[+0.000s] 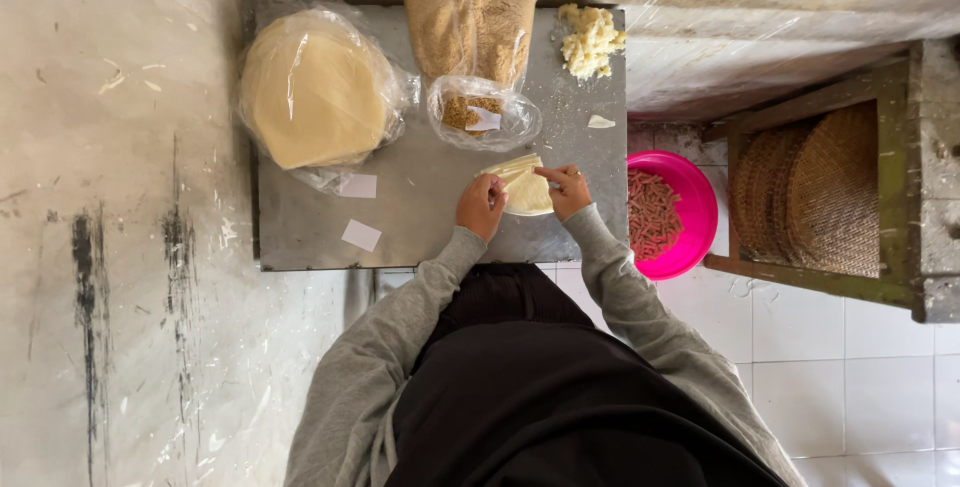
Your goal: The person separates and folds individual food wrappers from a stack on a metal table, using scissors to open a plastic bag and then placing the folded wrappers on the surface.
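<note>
Left hand: centre of frame, fingers curled closed on the left edge of a pale wrapper sheet.
Right hand: just beside it, fingers pinched on the same sheet's upper right edge.
Wrapper sheet: partly folded, lying on the grey metal tabletop between both hands; not yet a closed roll.
Stack of round wrappers: upper left of the tabletop, in clear plastic, apparently still thick.
Bag of brown crumbs: top centre, open; a smaller plastic bag of crumbs in front of it.
Heap of pale filling: upper right corner of the tabletop, a portion remaining.
Pink bowl: right of the tabletop, holding finished reddish-brown rolls, roughly half full.
Woven trays: far right, on a wooden shelf.
</note>
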